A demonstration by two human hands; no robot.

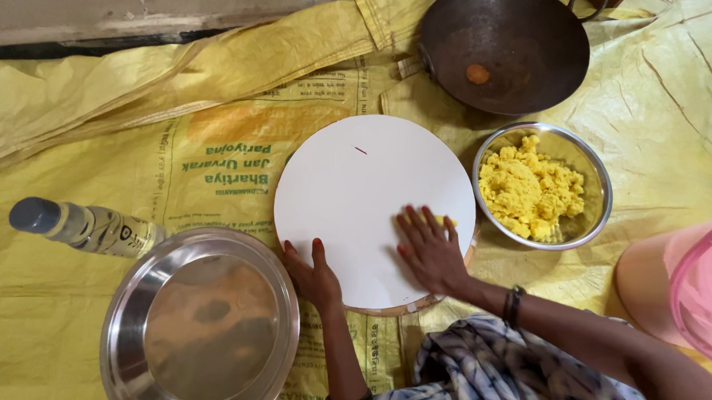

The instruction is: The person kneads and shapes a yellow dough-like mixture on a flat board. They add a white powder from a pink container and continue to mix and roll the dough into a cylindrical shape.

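A round white board (356, 192) lies on a yellow woven sack in the middle. My left hand (314, 274) rests on the board's near left edge, fingers together against the rim. My right hand (429, 249) lies flat on the board's right part, pressing a small piece of yellow dough (449, 220) that peeks out past the fingertips. A steel bowl (601, 203) of crumbly yellow dough (529, 190) stands just right of the board.
A dark iron wok (516, 52) with a small orange lump sits at the back. A large steel plate (124, 326) lies at the front left, a clear bottle (89, 227) on its side behind it. A pink plastic container (690, 291) stands at the right edge.
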